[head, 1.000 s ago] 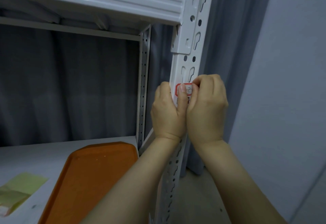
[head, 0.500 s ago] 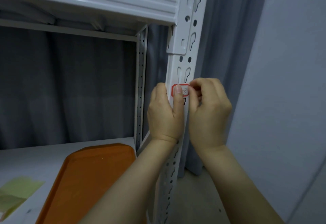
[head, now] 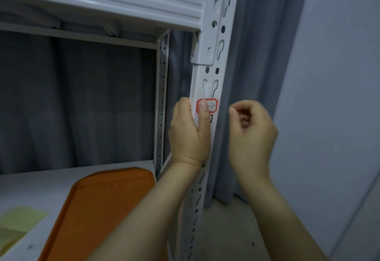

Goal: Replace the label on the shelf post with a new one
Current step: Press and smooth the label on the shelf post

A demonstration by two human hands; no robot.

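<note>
My left hand (head: 188, 135) has its grip on the shelf post (head: 211, 75). The fingers curl round the left edge and the thumb (head: 203, 112) lies flat on the front. The thumb tip presses the left part of the label (head: 212, 106). The label is a small white sticker with a red edge and some writing on it. It sits on the front of the post, just under two long slots.

My right hand (head: 250, 137) is off the post, a little to the right, in the air. Its fingers are curled in. It looks blurry, and I see nothing in it.

I think this label is being stuck down, but I cannot be sure it is the new one. To do it well, I should hold the post firmly with my left fingers. Then I should rub my thumb from the middle out to each corner, so no edge lifts. The label should stay straight and not hang over a slot.

Now I count. One label. Two hands. Two posts: this one and a thin back post (head: 161, 96). One orange tray (head: 98, 209) on the lower shelf (head: 41, 184). Some yellow-green paper (head: 18, 221) lies to the left of the tray, and I cannot tell how many sheets. One grey curtain (head: 82, 106) hangs behind.
</note>
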